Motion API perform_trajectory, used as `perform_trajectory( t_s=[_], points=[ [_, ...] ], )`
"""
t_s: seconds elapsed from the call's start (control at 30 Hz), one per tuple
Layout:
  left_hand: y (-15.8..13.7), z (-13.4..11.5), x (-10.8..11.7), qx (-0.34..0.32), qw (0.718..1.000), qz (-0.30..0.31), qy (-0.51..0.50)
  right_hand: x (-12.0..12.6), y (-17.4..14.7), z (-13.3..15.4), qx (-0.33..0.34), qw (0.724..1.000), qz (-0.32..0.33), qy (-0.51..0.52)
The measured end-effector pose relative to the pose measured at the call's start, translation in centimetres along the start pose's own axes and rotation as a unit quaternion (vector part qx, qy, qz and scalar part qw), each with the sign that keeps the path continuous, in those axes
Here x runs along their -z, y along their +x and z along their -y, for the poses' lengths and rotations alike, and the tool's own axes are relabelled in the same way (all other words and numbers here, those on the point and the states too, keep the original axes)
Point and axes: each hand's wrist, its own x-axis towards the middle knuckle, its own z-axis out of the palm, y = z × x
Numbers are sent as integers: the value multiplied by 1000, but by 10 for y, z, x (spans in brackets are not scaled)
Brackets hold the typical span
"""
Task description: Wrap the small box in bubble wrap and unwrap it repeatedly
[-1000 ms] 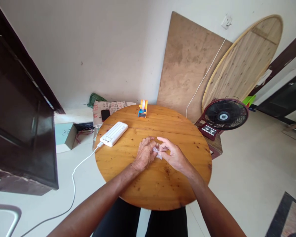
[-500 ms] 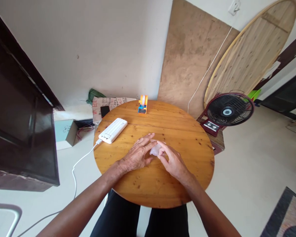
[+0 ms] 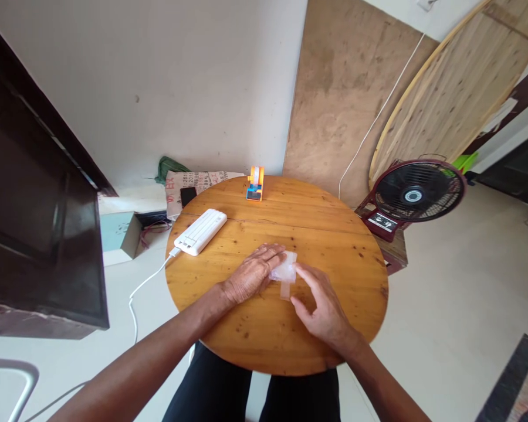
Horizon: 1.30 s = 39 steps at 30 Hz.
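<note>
A small translucent plastic piece [image 3: 283, 271], like a little bag or wrapper, lies on the round wooden table [image 3: 255, 340]. A clear strip that looks like tape [image 3: 285, 291] sticks out from its near edge. My left hand [image 3: 256, 271] lies flat with its fingertips over the left side of the plastic. At the right edge of it is my right hand [image 3: 321, 302], thumb and index finger apart, the index tip at or very near the plastic. Nothing shows between those fingers.
An orange and blue tape dispenser [image 3: 255, 184] stands at the table's far edge. A white power bank [image 3: 201, 232] with a white cable [image 3: 152, 280] lies at the left. To the right, a dark red fan [image 3: 412, 195] stands beside the table. A patterned bag [image 3: 176, 190] sits behind it.
My right hand has opened and moved right and nearer, off the plastic. The left hand has flattened onto the plastic. More of the plastic and the clear strip now show.
</note>
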Motion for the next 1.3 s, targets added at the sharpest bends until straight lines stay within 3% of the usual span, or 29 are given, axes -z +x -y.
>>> perform_trajectory(
  t_s=[0.2, 0.3, 0.37, 0.43, 0.53, 0.6, 0.67, 0.9, 0.97, 1.03, 1.13, 1.23, 1.3],
  points=[
    [5, -5, 2, 6, 998, -14, -61, 5, 21, -22, 6, 994, 104, -44],
    [11, -4, 2, 35, 987, -45, -148, -4, 36, -29, 21, 994, 106, -33],
    [17, -1, 4, 97, 965, -52, -236, -7, 45, -33, 5, 996, 85, 0],
    [25, 5, 8, 177, 923, -18, -341, -5, 54, -38, -45, 993, 82, 67],
    [40, 15, 13, 259, 865, 32, -428, -1, 72, -53, -145, 945, 157, 246],
    [51, 20, 14, 302, 866, 18, -398, 0, 84, -66, -181, 892, 214, 355],
    [59, 24, 12, 338, 876, -8, -345, -2, 92, -78, -198, 865, 230, 400],
    [65, 35, 4, 336, 915, -95, -201, -25, 95, -84, -232, 869, 180, 397],
    [64, 37, 2, 329, 913, -109, -213, -30, 94, -80, -245, 872, 152, 396],
    [63, 36, 1, 334, 890, -110, -290, -31, 96, -77, -259, 863, 138, 411],
    [62, 30, 4, 325, 812, -89, -476, -23, 99, -77, -272, 828, 133, 471],
    [61, 21, 7, 253, 734, -36, -629, -12, 101, -79, -276, 817, 132, 489],
    [60, 17, 7, 226, 700, 5, -678, -7, 99, -80, -277, 819, 148, 481]
  ],
)
